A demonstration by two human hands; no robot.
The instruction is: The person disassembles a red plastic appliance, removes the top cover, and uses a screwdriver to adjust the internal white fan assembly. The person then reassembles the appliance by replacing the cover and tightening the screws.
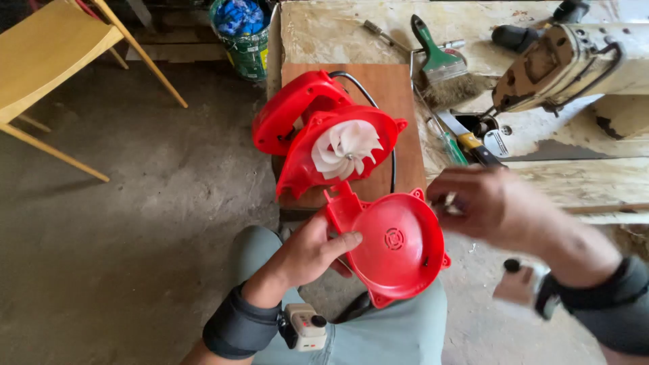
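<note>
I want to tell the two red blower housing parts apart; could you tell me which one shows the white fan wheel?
The red housing half on the wooden board shows the white impeller; the round cover in the left hand has none.

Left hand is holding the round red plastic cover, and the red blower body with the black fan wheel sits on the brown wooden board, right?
Not quite: the head view shows the fan wheel is white, not black. The left hand does hold the round red plastic cover, and the red blower body sits on the brown wooden board.

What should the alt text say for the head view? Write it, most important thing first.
The left hand holds a detached red fan cover over the lap, while the blurred right hand hovers beside it. Behind, a red blower with a white impeller lies on a wooden board.
</note>
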